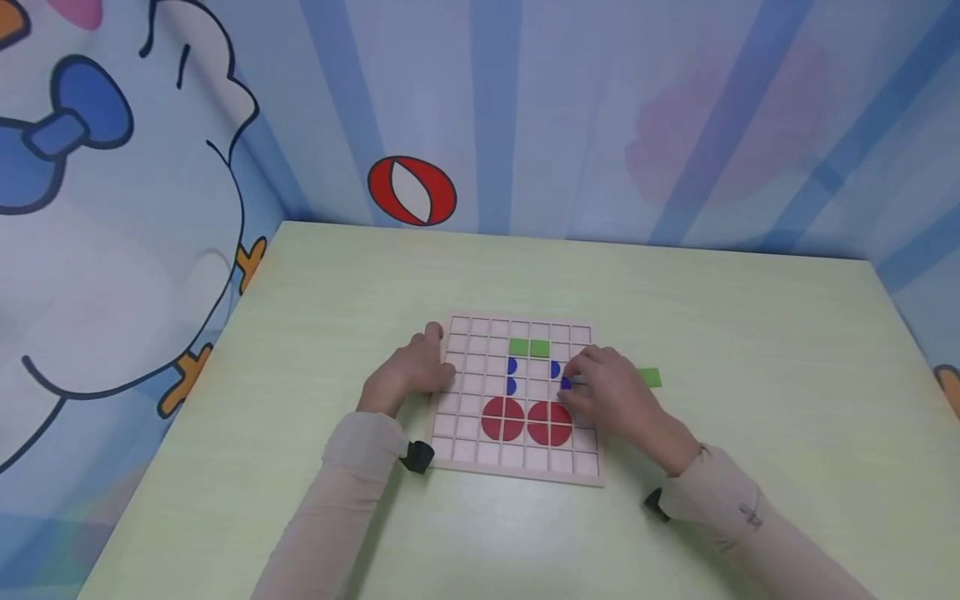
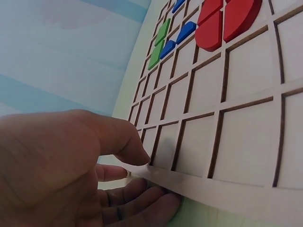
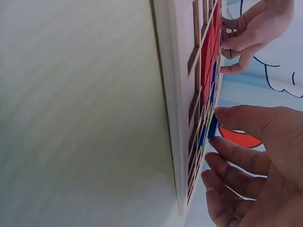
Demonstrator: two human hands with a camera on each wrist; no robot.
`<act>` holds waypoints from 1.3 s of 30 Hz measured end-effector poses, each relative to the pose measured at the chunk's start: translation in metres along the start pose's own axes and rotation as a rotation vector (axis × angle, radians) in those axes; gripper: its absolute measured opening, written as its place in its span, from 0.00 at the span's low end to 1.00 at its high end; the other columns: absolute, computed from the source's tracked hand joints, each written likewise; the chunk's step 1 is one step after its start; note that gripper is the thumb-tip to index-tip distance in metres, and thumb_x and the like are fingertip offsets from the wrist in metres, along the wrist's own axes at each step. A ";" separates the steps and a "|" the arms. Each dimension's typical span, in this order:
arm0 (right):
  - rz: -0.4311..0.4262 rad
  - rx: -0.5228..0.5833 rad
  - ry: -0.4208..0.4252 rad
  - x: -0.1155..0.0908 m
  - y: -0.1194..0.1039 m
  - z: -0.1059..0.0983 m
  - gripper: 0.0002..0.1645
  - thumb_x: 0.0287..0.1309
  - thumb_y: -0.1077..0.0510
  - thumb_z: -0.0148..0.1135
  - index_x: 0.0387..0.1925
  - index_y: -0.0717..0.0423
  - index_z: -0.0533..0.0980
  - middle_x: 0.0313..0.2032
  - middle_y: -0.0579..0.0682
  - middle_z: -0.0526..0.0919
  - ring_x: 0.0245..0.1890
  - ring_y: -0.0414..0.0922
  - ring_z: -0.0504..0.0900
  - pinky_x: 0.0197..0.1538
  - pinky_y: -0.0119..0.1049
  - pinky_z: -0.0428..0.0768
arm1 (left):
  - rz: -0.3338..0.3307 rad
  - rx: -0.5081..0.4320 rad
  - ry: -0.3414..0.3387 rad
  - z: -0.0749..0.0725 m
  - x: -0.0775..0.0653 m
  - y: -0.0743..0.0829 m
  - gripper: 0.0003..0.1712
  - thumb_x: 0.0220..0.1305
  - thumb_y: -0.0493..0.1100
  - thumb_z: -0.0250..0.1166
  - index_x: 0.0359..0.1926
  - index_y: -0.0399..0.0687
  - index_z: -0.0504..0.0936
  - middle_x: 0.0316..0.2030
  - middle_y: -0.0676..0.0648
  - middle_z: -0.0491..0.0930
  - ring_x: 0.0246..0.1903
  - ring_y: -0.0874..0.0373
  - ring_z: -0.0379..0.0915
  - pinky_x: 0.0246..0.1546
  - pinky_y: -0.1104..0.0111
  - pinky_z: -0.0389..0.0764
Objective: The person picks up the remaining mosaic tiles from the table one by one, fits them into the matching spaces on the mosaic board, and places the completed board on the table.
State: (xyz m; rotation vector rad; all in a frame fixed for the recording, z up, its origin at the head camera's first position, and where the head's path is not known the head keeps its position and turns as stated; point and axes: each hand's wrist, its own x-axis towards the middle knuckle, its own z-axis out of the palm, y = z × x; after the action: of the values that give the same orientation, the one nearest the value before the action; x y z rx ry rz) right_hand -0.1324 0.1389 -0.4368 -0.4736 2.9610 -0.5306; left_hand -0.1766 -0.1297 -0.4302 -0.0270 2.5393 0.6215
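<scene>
A square wooden grid board (image 1: 465,451) lies on the table. My left hand (image 1: 408,367) holds its left edge, thumb over the rim and the other fingers below it, as the left wrist view shows. Between thumb and index finger, my right hand (image 1: 617,393) pinches a blue half-circle piece (image 3: 213,126) just over the right part of the grid. Two red circles (image 1: 502,418) made of quarter pieces sit in the lower cells. Above them are several set blue half-circles (image 1: 512,366), and higher up two green squares (image 1: 519,347) lie side by side.
A loose green piece (image 1: 650,377) lies on the pale green table (image 1: 360,283) right of the board, partly behind my right hand. A wall with blue stripes and cartoon figures (image 1: 412,191) stands along the table's back edge.
</scene>
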 end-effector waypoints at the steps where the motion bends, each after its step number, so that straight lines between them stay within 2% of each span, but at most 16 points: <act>1: -0.002 0.002 -0.004 0.001 0.000 0.001 0.19 0.51 0.49 0.70 0.42 0.55 0.81 0.41 0.50 0.80 0.45 0.48 0.75 0.50 0.44 0.75 | -0.001 0.000 -0.001 0.000 0.000 0.000 0.35 0.64 0.47 0.53 0.68 0.46 0.52 0.56 0.40 0.66 0.42 0.46 0.68 0.40 0.59 0.69; 7: -0.006 0.003 -0.034 0.004 -0.003 0.006 0.19 0.52 0.49 0.69 0.43 0.55 0.80 0.41 0.50 0.80 0.42 0.47 0.76 0.50 0.44 0.76 | -0.005 0.006 -0.008 -0.001 -0.001 0.000 0.35 0.64 0.47 0.53 0.69 0.46 0.51 0.56 0.40 0.66 0.41 0.47 0.68 0.40 0.59 0.69; 20: -0.018 0.006 -0.038 0.005 -0.005 0.008 0.19 0.53 0.48 0.68 0.43 0.55 0.80 0.37 0.48 0.79 0.36 0.44 0.73 0.45 0.39 0.76 | -0.015 -0.003 -0.005 0.000 0.000 0.001 0.36 0.64 0.47 0.54 0.69 0.47 0.51 0.58 0.40 0.66 0.43 0.47 0.68 0.41 0.59 0.69; 28: -0.026 0.020 -0.036 0.004 -0.003 0.009 0.17 0.56 0.49 0.66 0.44 0.53 0.80 0.39 0.48 0.80 0.38 0.43 0.74 0.47 0.40 0.76 | -0.012 0.011 0.002 0.000 -0.002 0.001 0.35 0.64 0.47 0.54 0.68 0.47 0.51 0.55 0.40 0.67 0.41 0.47 0.69 0.38 0.60 0.69; 39: -0.038 0.018 -0.036 0.005 -0.002 0.009 0.17 0.55 0.48 0.67 0.43 0.53 0.80 0.39 0.47 0.80 0.37 0.43 0.73 0.46 0.39 0.76 | 0.000 0.014 0.007 -0.001 -0.003 0.001 0.35 0.64 0.47 0.53 0.68 0.46 0.51 0.54 0.40 0.67 0.40 0.47 0.69 0.37 0.60 0.69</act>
State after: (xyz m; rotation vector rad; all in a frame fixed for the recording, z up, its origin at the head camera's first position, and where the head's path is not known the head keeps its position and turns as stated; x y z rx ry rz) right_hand -0.1350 0.1329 -0.4444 -0.5328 2.9162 -0.5462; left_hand -0.1740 -0.1298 -0.4278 -0.0240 2.5506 0.6049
